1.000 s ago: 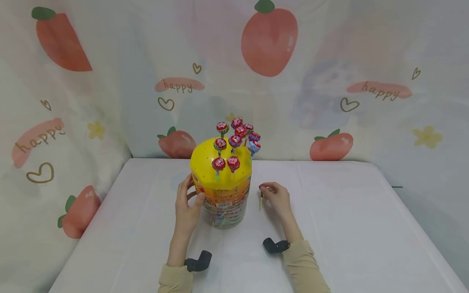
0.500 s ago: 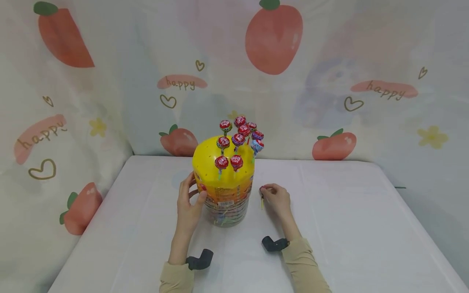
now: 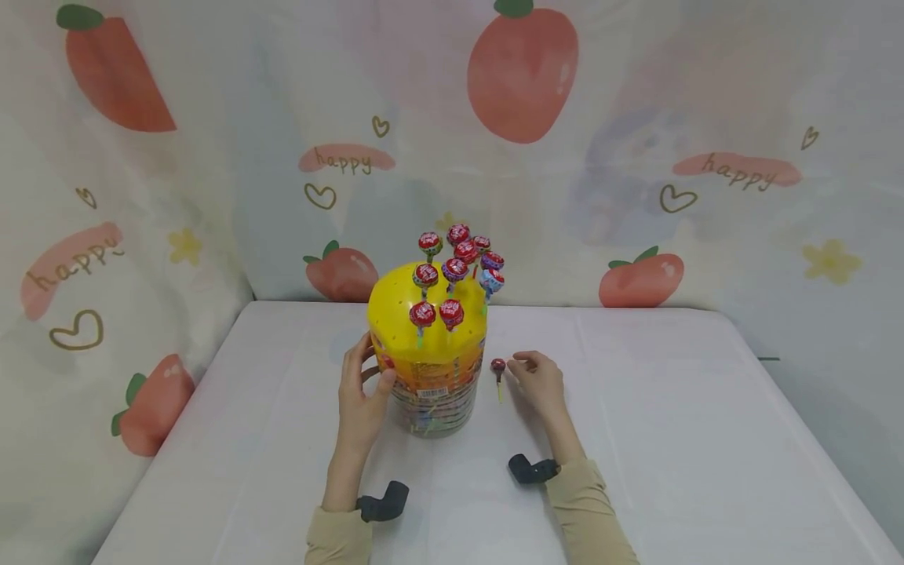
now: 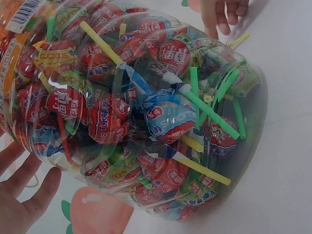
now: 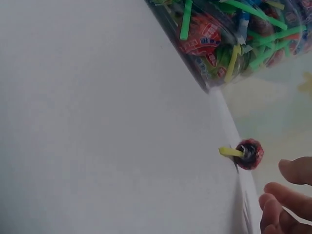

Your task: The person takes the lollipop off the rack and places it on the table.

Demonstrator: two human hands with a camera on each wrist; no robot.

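A large clear jar point(image 3: 439, 408) with a yellow lid point(image 3: 395, 314) stands tilted-looking in the head view, full of wrapped lollipops. Several lollipops point(image 3: 450, 314) stick up from the lid. My left hand point(image 3: 362, 400) rests against the jar's left side, fingers spread and fairly straight in the left wrist view. Right of the jar, one red-wrapped lollipop point(image 3: 498, 366) with a yellow stick is upright, stick downward. Just to its right is my right hand point(image 3: 540, 386), with relaxed fingers. In the right wrist view a gap separates its fingers point(image 5: 292, 170) from that lollipop point(image 5: 251, 155).
A white cloth covers the table point(image 3: 671, 439). Behind it hangs a fruit-printed curtain point(image 3: 424, 71) that also runs along both sides. Each wrist wears a black camera mount point(image 3: 384, 502).
My right hand has let go of the lollipop and drawn slightly right, leaving it beside the jar. My left hand stays at the jar. The head view shifts slightly.
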